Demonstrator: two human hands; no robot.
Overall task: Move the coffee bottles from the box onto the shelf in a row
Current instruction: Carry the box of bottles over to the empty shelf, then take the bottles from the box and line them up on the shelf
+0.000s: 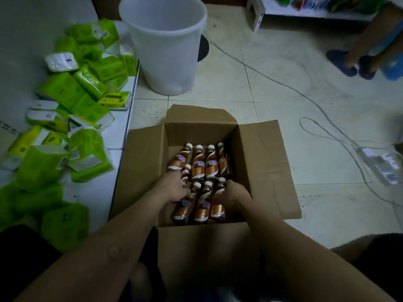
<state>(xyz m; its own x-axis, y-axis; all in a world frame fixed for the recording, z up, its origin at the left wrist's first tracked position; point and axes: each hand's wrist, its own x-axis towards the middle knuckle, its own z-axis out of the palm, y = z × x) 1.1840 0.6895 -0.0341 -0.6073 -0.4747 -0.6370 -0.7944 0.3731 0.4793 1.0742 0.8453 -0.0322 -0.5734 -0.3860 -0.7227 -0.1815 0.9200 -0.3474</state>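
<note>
An open cardboard box (259, 162) stands on the floor in front of me. Several brown-and-gold coffee bottles (198, 166) with white caps lie inside it in two rows. My left hand (172, 188) is down in the box, its fingers closed around a bottle (185, 174) at the left of the pile. My right hand (233, 196) wraps the rightmost bottle (218, 208) of the near row. The white shelf (122, 118) runs along the left side, its surface next to the box.
Green tissue packs (87, 153) are scattered over the shelf. A white plastic bucket (168, 51) stands beyond the box. Cables (316, 105) and a power strip (381, 168) lie on the tiled floor at right. Another person's feet in slippers (353, 64) are at top right.
</note>
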